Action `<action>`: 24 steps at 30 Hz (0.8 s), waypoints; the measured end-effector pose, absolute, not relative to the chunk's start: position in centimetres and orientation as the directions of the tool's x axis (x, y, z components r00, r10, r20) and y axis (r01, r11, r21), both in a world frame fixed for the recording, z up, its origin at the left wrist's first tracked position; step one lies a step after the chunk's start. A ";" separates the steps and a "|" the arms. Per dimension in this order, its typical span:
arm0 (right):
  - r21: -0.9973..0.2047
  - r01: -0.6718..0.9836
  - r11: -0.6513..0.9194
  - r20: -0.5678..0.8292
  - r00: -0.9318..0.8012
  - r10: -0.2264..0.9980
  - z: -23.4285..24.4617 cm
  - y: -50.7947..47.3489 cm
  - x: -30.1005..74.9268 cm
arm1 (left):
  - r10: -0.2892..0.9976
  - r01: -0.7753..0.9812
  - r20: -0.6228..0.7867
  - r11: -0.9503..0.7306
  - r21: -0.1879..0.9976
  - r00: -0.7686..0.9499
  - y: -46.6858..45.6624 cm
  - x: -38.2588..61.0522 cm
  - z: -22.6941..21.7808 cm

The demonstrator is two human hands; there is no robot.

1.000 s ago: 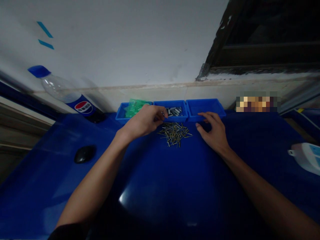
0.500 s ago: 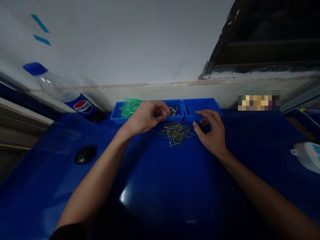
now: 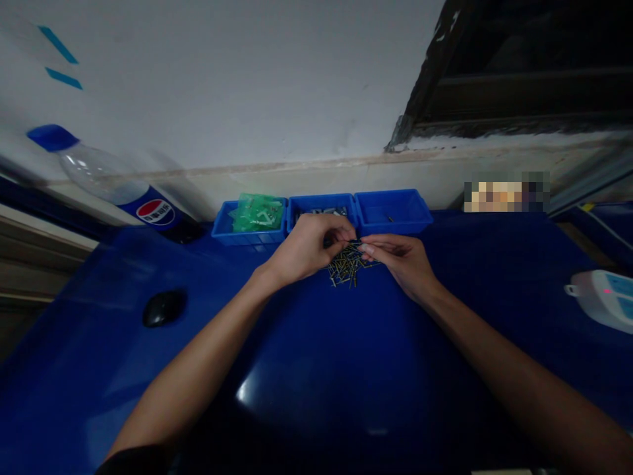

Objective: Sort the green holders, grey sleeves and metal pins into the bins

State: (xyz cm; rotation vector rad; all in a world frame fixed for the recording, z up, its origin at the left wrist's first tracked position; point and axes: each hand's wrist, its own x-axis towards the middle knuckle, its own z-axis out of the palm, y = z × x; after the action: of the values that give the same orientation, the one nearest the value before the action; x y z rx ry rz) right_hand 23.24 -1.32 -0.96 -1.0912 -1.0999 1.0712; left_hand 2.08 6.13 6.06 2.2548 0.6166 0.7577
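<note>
My left hand (image 3: 316,247) is closed in a pinch just above a heap of thin, brass-coloured screws (image 3: 343,269). A screw (image 3: 354,242), small and partly hidden, shows at its fingertips. My right hand (image 3: 399,258) comes in from the other side, thumb and fingers pressed together, its tips almost meeting those of the left. What the right fingers pinch is too small to make out. Behind the hands, the middle blue bin (image 3: 321,200) holds small grey metal pieces, partly covered by my left hand. One small thin piece (image 3: 390,218) lies in the right blue bin (image 3: 422,212).
Green plastic bags (image 3: 258,212) fill the left blue bin (image 3: 222,231). A Pepsi bottle (image 3: 148,208) stands at the back left, with a black mouse (image 3: 165,308) in front of it. To the right sits a white device (image 3: 606,300) with a red light. A wall rises behind the blue table (image 3: 336,369).
My right hand has moved left from the right bin and closed into a pinch. My left hand has come slightly right and down, so the fingertips now meet over the heap.
</note>
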 end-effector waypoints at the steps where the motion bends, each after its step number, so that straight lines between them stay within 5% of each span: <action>1: -0.985 -0.099 0.141 0.127 0.138 0.982 -1.1 -1.3 23.3 | 0.606 0.222 0.340 -0.664 0.714 0.719 6.1 2.1 6.1; 11: -0.941 0.095 0.325 0.338 0.343 0.877 -1.3 -0.7 25.4 | 0.634 0.570 0.084 -0.738 0.362 0.768 6.8 0.5 5.1; 24: -0.949 0.028 0.315 0.312 0.240 0.919 -2.2 -1.3 25.7 | 0.622 0.577 0.070 -0.757 0.307 0.780 6.8 1.0 4.4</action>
State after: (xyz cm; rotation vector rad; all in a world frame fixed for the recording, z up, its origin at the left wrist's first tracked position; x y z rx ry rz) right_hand 25.73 -1.33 -2.18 -1.0700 -1.1581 0.8041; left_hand 1.00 6.79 4.39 2.7039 0.9297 0.2433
